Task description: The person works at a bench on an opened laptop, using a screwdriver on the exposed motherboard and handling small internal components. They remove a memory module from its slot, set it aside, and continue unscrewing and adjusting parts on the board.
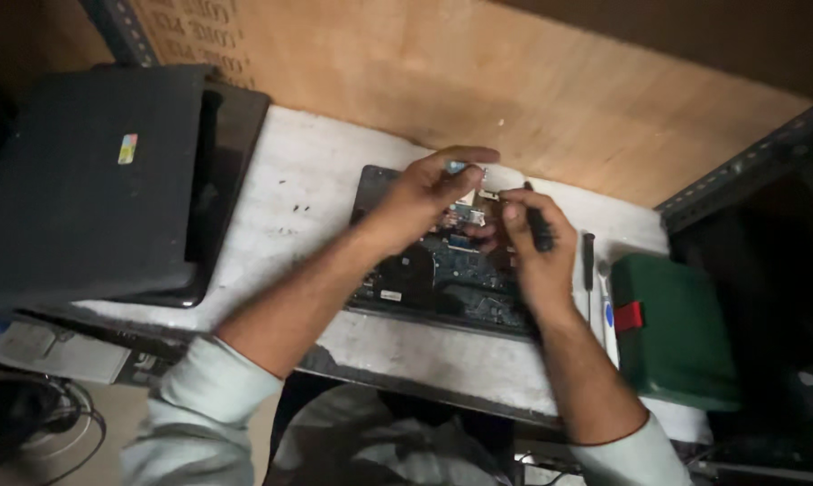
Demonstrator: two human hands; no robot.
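Note:
An opened laptop base [442, 279] with its blue-green circuit board exposed lies on the white bench [298, 198]. My left hand [424, 193] pinches a small flat part at the board's far edge. My right hand [532, 243] grips a black screwdriver [540, 229], its tip pointing at that same part. Both hands hover over the far side of the board, nearly touching each other.
Closed dark laptops [91, 180] are stacked at the left. A green case with a red latch [681, 328] stands at the right, with a thin black tool [588, 261] lying beside it. A wooden panel [514, 81] backs the bench. Cables [55, 423] lie on the floor.

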